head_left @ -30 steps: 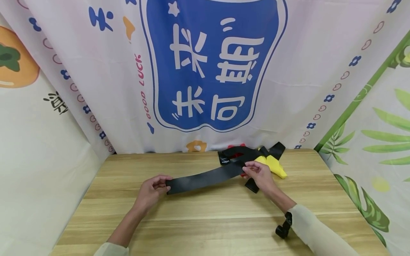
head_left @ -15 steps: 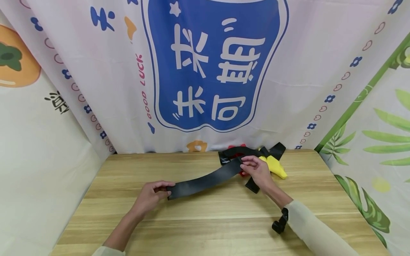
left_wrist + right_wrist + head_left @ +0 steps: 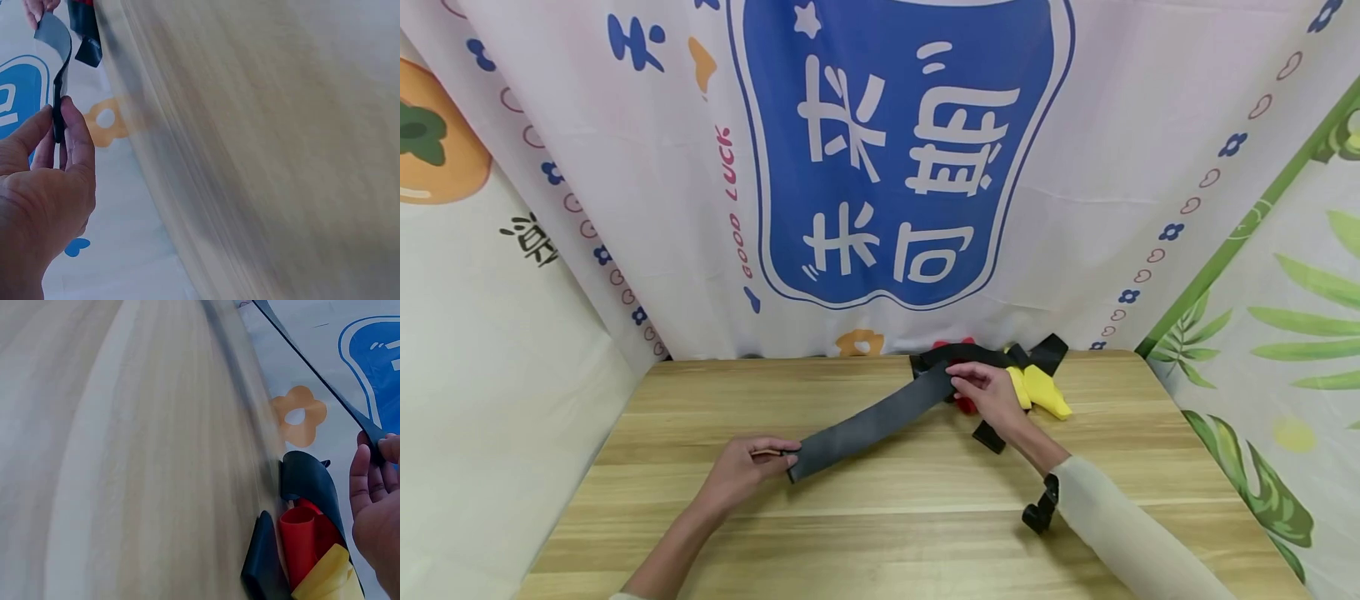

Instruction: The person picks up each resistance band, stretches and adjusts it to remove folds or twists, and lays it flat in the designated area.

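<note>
A flat black strip (image 3: 872, 425), like a rubber band strip, stretches between my hands above the table, sloping up toward the right. My left hand (image 3: 741, 475) pinches its near left end between thumb and fingers, as the left wrist view also shows, where the strip (image 3: 55, 34) curves near its far end. At the other end my right hand (image 3: 992, 402) pinches the strip, close to a heap of bands. In the right wrist view this strip (image 3: 312, 369) appears nearly edge-on, running to the right fingertips.
Against the curtain at the back right lies a heap of black bands (image 3: 1052, 354), a yellow band (image 3: 1045, 390) and a red rolled band (image 3: 299, 534). A printed curtain (image 3: 1097, 167) stands behind the wooden table (image 3: 865, 533). A black device (image 3: 1041, 508) hangs at the right wrist.
The right hand has moved left and slightly up with its end of the strip. My left hand has come down toward me, so the strip slopes more steeply.
</note>
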`<state>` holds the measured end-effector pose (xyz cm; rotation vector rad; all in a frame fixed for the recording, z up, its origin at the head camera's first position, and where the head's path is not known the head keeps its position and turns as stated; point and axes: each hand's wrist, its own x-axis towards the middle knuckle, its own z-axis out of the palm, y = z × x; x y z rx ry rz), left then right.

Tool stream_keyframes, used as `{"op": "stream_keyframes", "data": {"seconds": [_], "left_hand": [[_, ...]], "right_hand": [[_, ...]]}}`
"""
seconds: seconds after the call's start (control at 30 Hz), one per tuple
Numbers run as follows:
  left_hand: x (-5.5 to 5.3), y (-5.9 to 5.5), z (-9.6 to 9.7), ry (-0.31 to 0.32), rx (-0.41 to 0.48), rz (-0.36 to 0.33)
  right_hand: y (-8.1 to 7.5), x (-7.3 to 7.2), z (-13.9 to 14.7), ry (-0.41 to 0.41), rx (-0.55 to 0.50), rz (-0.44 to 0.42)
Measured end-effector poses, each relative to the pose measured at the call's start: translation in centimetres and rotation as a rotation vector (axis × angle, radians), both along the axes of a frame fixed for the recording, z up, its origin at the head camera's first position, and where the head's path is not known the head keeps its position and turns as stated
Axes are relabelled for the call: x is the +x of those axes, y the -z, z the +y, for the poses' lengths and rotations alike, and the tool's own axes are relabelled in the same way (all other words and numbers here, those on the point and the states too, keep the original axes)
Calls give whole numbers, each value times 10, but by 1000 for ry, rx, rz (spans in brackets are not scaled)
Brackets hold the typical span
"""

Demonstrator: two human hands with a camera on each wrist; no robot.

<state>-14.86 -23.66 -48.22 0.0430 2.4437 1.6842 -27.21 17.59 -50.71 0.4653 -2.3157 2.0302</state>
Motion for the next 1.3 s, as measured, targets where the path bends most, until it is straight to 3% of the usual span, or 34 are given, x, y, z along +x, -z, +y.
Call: {"op": "stream_keyframes", "data": {"seconds": [0.3, 0.53, 1.0, 1.3], "left_hand": [[11, -3, -7, -11, -30, -19], [18, 0, -14, 24, -19, 9], [35, 3, -31, 98, 10, -67], [46, 9, -41, 130, 12, -55]], "right_hand": [[-6, -9, -19, 16, 42, 37], [-13, -15, -39, 3, 37, 71], [-19, -23, -74, -42, 43, 52], [-17, -25, -99, -77, 43, 62]]}}
